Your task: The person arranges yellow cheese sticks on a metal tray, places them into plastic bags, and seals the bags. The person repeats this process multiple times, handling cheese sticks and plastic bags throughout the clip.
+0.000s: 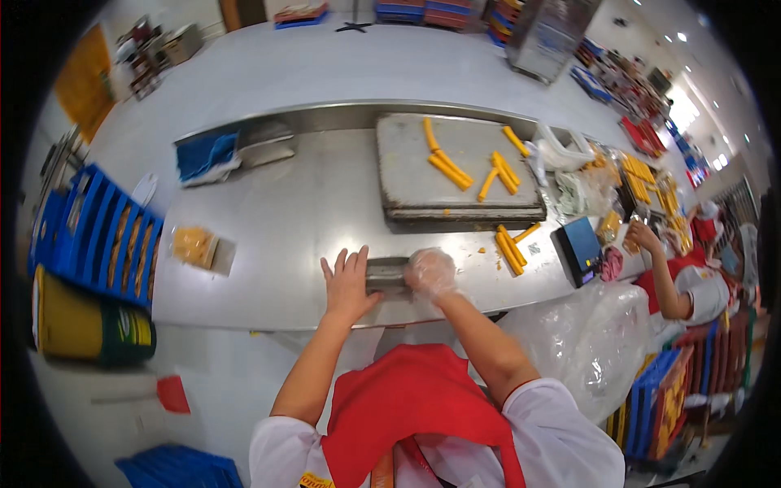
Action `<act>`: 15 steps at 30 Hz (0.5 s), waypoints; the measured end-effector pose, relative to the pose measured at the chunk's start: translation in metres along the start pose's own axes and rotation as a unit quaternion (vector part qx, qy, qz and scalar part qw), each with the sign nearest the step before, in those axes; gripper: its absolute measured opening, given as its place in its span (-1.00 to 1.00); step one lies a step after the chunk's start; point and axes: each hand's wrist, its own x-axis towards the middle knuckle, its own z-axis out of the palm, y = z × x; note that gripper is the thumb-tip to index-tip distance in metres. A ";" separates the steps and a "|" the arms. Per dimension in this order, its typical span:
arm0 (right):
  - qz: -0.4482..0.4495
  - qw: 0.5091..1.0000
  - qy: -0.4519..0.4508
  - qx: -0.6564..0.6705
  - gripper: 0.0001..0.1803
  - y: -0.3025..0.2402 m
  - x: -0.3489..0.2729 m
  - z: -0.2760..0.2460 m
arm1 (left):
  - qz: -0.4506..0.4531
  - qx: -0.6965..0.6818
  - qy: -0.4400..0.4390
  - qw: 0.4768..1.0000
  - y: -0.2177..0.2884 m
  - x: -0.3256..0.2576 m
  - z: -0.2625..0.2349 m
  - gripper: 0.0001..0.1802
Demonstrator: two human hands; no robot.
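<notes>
From my feed it's a big workshop: pale grey floor [342, 65], long steel worktable [277, 211], blue crates [89, 236] stacked on the left, bright ceiling lights [679, 37] glaring top right, shelving far back.

Viewpoint: worn on the head, above the steel surface [285, 220]; facing steeply down and forward
Nearness: close over the near edge; far floor well beyond
Lens: fisheye; edges bend
</notes>
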 end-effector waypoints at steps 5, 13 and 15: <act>-0.168 0.941 -0.176 0.236 -0.56 -0.012 0.011 -0.003 | 0.072 -0.044 -0.018 0.996 0.001 0.032 0.022 0.30; 0.143 0.963 0.215 0.080 -0.73 0.149 0.072 -0.097 | 0.025 -0.035 -0.017 0.999 0.012 0.034 0.033 0.24; 0.226 0.929 0.287 0.062 -0.72 0.175 0.086 -0.103 | 0.025 -0.022 -0.012 0.999 0.013 0.037 0.034 0.23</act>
